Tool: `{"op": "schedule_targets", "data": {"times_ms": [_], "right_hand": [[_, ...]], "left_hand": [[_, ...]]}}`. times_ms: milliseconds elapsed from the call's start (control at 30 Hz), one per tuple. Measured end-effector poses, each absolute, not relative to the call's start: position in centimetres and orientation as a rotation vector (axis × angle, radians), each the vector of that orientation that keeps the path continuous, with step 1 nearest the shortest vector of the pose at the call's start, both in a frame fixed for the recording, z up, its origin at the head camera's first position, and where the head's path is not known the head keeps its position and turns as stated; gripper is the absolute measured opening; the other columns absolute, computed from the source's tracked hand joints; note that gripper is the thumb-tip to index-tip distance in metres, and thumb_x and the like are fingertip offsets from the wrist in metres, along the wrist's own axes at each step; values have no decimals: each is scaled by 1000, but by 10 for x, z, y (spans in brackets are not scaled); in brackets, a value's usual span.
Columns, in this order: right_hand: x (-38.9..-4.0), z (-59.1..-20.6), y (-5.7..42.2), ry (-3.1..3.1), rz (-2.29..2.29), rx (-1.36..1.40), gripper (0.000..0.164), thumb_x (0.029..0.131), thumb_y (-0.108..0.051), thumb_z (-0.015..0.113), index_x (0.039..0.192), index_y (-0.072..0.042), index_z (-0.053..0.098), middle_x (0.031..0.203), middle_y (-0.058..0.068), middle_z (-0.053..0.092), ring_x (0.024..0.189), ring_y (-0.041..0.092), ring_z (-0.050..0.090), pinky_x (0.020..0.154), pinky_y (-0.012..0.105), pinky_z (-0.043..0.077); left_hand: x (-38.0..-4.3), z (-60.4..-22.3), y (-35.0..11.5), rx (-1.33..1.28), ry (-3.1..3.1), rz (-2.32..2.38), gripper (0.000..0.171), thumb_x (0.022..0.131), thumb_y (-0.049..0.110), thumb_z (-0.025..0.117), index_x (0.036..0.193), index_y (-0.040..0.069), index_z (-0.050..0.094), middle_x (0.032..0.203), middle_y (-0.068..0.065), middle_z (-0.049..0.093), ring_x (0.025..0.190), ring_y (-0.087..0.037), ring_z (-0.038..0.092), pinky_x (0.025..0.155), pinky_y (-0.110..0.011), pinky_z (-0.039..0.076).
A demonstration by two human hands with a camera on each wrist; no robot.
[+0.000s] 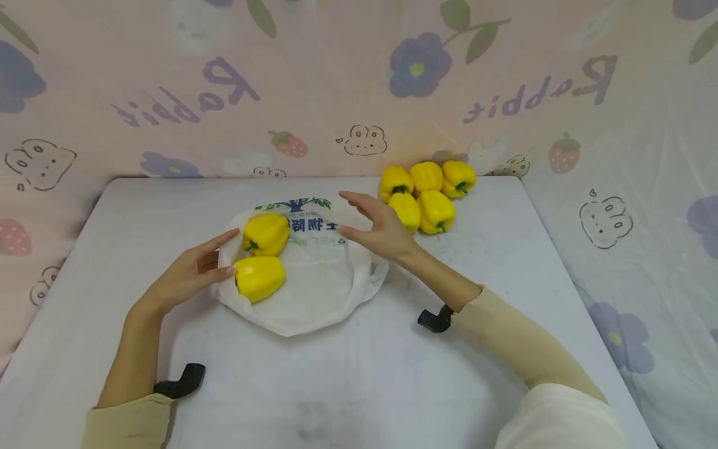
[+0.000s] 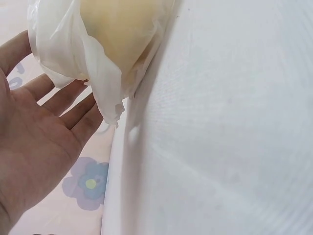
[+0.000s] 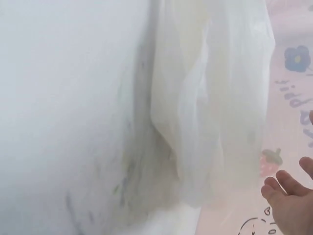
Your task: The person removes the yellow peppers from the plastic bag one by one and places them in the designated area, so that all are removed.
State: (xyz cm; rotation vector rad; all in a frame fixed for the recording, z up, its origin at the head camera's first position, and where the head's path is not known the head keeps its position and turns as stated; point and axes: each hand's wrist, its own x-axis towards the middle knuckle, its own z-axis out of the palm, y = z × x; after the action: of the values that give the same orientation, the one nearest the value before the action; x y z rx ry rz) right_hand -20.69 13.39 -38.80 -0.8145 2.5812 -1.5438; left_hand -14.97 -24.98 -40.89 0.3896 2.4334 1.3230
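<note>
A white plastic bag (image 1: 314, 280) with green and blue print lies spread on the table, its mouth wide and facing up. Inside, at its left side, are two yellow bell peppers (image 1: 260, 278), one behind the other. My left hand (image 1: 182, 274) touches the bag's left rim from outside, thumb and fingers apart; in the left wrist view its fingers extend against the bag (image 2: 105, 44). My right hand (image 1: 387, 231) is above the bag's right rim, thumb and fingers spread with nothing between them. The right wrist view shows its fingertips (image 3: 291, 183) apart from the bag.
Several more yellow bell peppers (image 1: 436, 212) stand grouped at the table's back right, just beyond my right hand. Behind the white table (image 1: 359, 386) hangs a printed curtain (image 1: 314, 75) with flowers and rabbits. Black wrist mounts (image 1: 187, 380) jut out from both sleeves.
</note>
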Motion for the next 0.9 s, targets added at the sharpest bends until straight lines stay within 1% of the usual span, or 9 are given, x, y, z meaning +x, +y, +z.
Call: {"op": "schedule_targets", "data": {"times_ms": [100, 233, 367, 467, 533, 667, 900], "right_hand": [[-209, -387, 122, 2551, -1516, -824, 65, 90, -28, 75, 148, -15, 47, 149, -1, 48, 133, 22, 47, 113, 25, 35], [-212, -385, 109, 2511, -1467, -801, 67, 91, -33, 74, 149, -19, 45, 150, 1, 48, 134, 22, 46, 113, 26, 35], [-214, -387, 97, 2447, -1427, -744, 68, 91, -37, 72, 151, -22, 43, 152, 0, 45, 136, 21, 45, 114, 33, 36], [-214, -390, 90, 2409, -1417, -719, 69, 91, -37, 71, 152, -21, 41, 154, -3, 43, 136, 20, 45, 114, 38, 38], [-215, -392, 85, 2396, -1410, -713, 69, 92, -36, 71, 151, -18, 41, 154, -2, 43, 136, 21, 46, 113, 40, 38], [-217, -394, 75, 2412, -1352, -669, 70, 91, -36, 72, 151, -17, 42, 152, 1, 45, 134, 23, 48, 112, 38, 39], [-221, -396, 57, 2430, -1256, -534, 73, 88, -41, 75, 150, -22, 43, 148, 1, 49, 132, 23, 50, 106, 35, 46]], "left_hand": [[-151, -407, -251, 393, 2437, 1323, 72, 98, 25, 65, 159, 20, 27, 161, -19, 25, 136, -51, 37, 105, -68, 35], [-152, -406, -252, 399, 2438, 1329, 71, 97, 24, 65, 158, 18, 29, 160, -19, 26, 137, -51, 36, 106, -68, 34], [-153, -407, -252, 405, 2428, 1338, 71, 97, 24, 65, 158, 18, 28, 161, -19, 26, 138, -51, 34, 106, -69, 32], [-153, -408, -251, 409, 2424, 1345, 72, 97, 24, 65, 158, 18, 28, 161, -19, 25, 138, -52, 34, 106, -70, 32], [-153, -408, -251, 413, 2424, 1350, 72, 97, 23, 65, 158, 18, 28, 161, -18, 25, 138, -52, 34, 105, -70, 32], [-152, -409, -251, 416, 2427, 1351, 72, 97, 24, 65, 158, 18, 28, 161, -19, 26, 137, -52, 36, 105, -70, 33], [-152, -410, -250, 404, 2427, 1343, 73, 97, 24, 66, 158, 19, 28, 161, -19, 26, 137, -52, 36, 105, -71, 32]]}}
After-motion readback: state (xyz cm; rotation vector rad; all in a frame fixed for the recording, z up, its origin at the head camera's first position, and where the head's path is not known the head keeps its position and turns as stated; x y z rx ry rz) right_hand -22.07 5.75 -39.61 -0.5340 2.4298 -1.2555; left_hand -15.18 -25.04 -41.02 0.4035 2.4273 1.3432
